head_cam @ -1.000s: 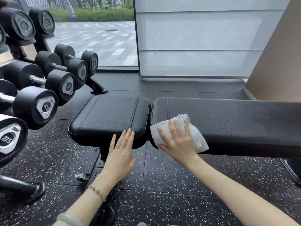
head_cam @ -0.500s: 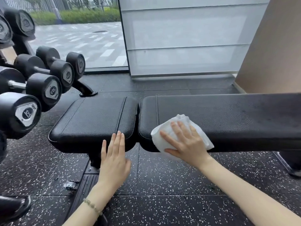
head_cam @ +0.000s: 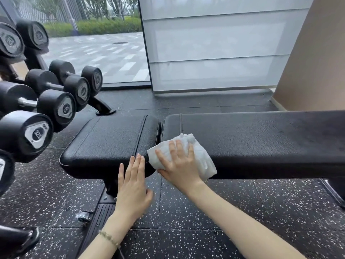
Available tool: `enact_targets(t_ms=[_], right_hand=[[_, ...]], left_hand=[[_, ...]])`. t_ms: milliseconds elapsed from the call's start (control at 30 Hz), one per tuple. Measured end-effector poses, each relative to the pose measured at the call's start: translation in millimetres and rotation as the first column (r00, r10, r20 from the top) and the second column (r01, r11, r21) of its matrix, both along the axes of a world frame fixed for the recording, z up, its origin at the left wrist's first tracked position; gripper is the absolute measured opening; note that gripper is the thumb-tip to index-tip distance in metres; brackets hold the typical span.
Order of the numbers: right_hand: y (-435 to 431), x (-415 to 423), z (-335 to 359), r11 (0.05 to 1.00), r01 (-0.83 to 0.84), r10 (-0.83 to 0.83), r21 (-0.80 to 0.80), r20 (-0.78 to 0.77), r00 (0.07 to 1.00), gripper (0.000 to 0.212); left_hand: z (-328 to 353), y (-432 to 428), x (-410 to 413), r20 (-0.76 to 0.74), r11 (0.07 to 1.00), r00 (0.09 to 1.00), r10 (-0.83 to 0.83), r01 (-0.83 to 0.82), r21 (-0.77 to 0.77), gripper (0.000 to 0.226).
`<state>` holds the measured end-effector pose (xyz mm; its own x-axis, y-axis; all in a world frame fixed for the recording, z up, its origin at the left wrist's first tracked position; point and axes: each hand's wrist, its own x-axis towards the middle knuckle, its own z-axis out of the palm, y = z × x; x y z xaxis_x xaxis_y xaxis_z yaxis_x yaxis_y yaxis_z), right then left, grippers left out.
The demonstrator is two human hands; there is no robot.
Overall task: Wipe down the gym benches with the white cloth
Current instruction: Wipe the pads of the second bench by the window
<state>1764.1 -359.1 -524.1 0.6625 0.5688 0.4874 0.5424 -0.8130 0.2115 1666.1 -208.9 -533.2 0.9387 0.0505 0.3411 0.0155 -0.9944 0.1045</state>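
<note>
A black padded gym bench stands across the view in two parts: a short seat pad [head_cam: 110,139] on the left and a long back pad [head_cam: 261,139] on the right, with a narrow gap between them. A crumpled white cloth [head_cam: 199,156] lies on the near left corner of the long pad. My right hand [head_cam: 179,165] presses flat on the cloth, fingers spread, and holds it against the pad's edge. My left hand [head_cam: 133,186] rests flat with its fingertips on the near right edge of the seat pad, holding nothing.
A rack of black dumbbells [head_cam: 37,133] fills the left side, close to the seat pad. Speckled black rubber floor [head_cam: 224,212] lies under the bench. The bench's base [head_cam: 100,212] stands below the seat pad. A window blind and a beige wall stand behind.
My right hand has slid the cloth a little leftward to the long pad's corner by the gap. My left hand stays on the seat pad's edge. The view shifted.
</note>
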Motion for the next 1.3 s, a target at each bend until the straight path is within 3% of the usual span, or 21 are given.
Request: enact_targets(t_ms=[200,333,467,600,733,900,1033,1167,1300], right_hand=[[-64,6,-9,0.988,-0.122,0.115,0.091,0.081,0.99,0.079],[-149,12,-11,0.998,-0.01,0.008,0.064,0.034,0.999,0.064],[-221,15,-13,0.993,0.12,-0.12,0.002,0.045,0.992,0.061],[-192,13,-4,0.99,0.142,-0.141,-0.012,0.057,0.988,0.069],[-105,8,-8,0.999,0.044,-0.044,0.005,0.034,0.998,0.074],[-53,5,-7,0.999,-0.029,0.029,0.02,-0.038,0.999,0.068],[-110,16,-10,0.995,-0.091,0.091,0.029,0.005,0.996,0.064],[-208,25,-11,0.999,0.027,-0.027,0.019,-0.001,1.0,0.061],[-279,27,-1,0.986,0.166,-0.165,-0.006,-0.134,0.977,0.064]], left_hand=[[6,3,-5,-0.03,0.998,1.0,0.006,-0.004,0.064,0.095],[8,-4,-4,-0.012,0.998,0.999,0.041,-0.04,0.041,0.087],[8,-18,2,-0.011,0.993,0.996,-0.087,0.088,0.08,0.085],[5,-29,10,-0.023,0.982,0.984,-0.175,0.176,0.072,0.087],[0,-26,10,-0.022,0.979,0.98,-0.198,0.199,0.045,0.084],[-1,-25,11,-0.023,0.977,0.98,-0.199,0.2,0.069,0.082],[1,-34,13,-0.023,0.966,0.971,-0.238,0.24,0.093,0.083],[3,-44,16,-0.043,0.967,0.974,-0.224,0.228,0.115,0.083],[7,-47,16,-0.109,0.97,0.973,-0.203,0.215,0.116,0.093]])
